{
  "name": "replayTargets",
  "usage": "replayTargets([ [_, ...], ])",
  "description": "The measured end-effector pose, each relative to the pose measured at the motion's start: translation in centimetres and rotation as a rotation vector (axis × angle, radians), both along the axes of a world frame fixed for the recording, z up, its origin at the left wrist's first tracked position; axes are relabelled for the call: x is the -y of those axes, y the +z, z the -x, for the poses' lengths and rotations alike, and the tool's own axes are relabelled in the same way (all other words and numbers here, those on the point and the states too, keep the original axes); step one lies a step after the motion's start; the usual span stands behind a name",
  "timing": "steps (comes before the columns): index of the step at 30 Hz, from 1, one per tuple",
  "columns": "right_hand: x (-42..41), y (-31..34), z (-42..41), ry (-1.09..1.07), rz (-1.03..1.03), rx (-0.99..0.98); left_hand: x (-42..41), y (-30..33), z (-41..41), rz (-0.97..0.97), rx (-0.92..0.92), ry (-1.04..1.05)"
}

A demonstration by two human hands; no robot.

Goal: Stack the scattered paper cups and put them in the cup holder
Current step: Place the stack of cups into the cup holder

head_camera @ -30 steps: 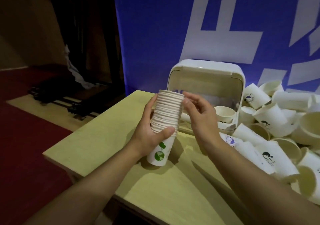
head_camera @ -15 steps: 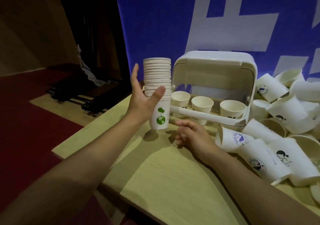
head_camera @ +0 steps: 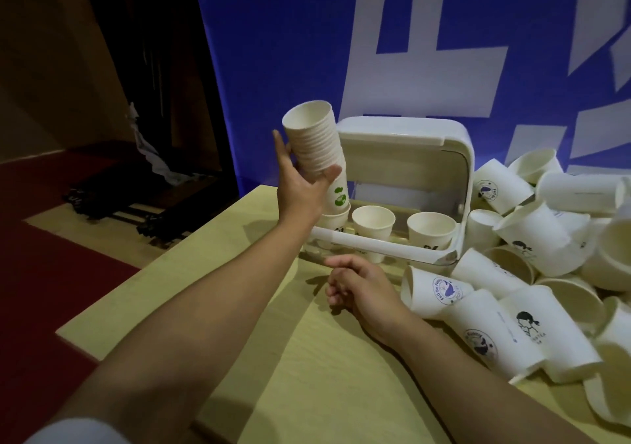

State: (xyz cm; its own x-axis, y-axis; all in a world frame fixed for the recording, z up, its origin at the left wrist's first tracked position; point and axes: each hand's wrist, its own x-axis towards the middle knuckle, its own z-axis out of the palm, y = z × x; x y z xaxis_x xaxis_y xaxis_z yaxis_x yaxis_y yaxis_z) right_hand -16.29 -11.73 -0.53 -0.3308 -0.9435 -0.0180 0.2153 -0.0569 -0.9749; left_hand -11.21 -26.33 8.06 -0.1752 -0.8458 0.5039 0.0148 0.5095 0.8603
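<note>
Watching from my end, left to right, these are the risks I see:

Left hand (head_camera: pixel 300 184): I have it wrapped around the stack of cups (head_camera: pixel 316 143), thumb across the front and fingers behind, low on the stack. Most of the stack stands above my grip.

Stack of cups: raised and tilted, mouth leaning toward me and to the left, its base over the leftmost slot of the cup holder (head_camera: pixel 444 157). I judge the upper cups could slide off if the tilt grows, since nothing holds them from above.

Seated cup (head_camera: pixel 336 218): one already sits in that left slot, right under the stack's base. If I come down off-centre the base could catch its rim and crush it, or jam.

Right hand (head_camera: pixel 358 288): resting on the table (head_camera: pixel 239 341) just before the holder's front bar, fingers loosely curled, holding nothing. It steadies nothing, so a hard push could shove the holder back.

Loose cups (head_camera: pixel 532 239): piled against the holder's right side, many on their sides. A jolt could send them rolling off the table.
</note>
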Motion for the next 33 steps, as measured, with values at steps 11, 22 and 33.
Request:
replayTargets([
  [11,0.2,-0.1,0.1,0.013,0.012,-0.006,0.4,-3.3,-0.2,0.019,0.481,0.036],
  [22,0.0,-0.2,-0.1,0.000,0.021,-0.007,-0.3,-1.4,-1.5,0.012,0.614,-0.046],
  [33,0.0,-0.4,0.0,-0.007,0.024,-0.033,-0.5,0.8,-0.9,0.298,0.664,0.041],
])
